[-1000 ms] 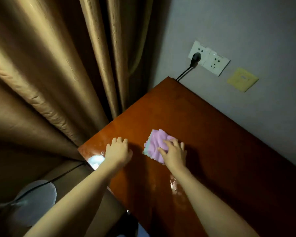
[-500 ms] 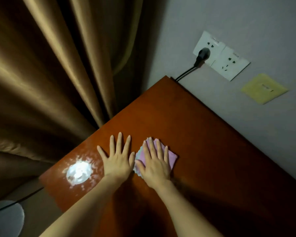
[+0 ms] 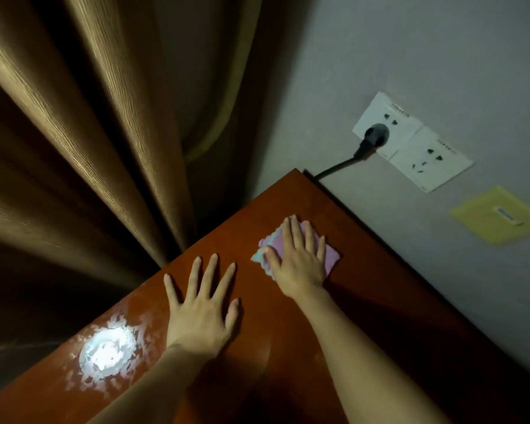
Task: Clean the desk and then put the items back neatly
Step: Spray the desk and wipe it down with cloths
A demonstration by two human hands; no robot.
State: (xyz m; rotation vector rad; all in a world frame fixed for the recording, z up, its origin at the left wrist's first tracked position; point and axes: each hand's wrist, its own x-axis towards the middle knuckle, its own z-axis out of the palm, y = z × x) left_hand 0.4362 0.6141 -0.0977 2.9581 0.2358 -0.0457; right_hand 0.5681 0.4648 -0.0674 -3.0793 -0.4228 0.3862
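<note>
The desk (image 3: 364, 316) runs as a diagonal slab from a far corner at 12 o'clock down to 7 and 5. Its right edge lies against the wall (image 3: 410, 71); its left edge meets the curtain (image 3: 89, 133). Bare wood stretches from the right hand (image 3: 300, 264) toward 4 o'clock, and a narrower strip toward the corner.

The wood is glossy red-brown, with a bright glare (image 3: 107, 354) at 8 o'clock (its rim looks speckled). On the wall at 2 o'clock sit two sockets (image 3: 426, 154), a plug (image 3: 375, 137) in the left one, its cord (image 3: 334, 169) dropping behind the desk corner. A yellow plate (image 3: 499, 214) lies at 3 o'clock.

The cloth (image 3: 331, 255) is pink with a pale blue scalloped edge, folded, flat on the desk near the far corner. The right hand presses it with straight fingers. The left hand (image 3: 201, 304) lies flat at 7 o'clock of it, fingers spread.
</note>
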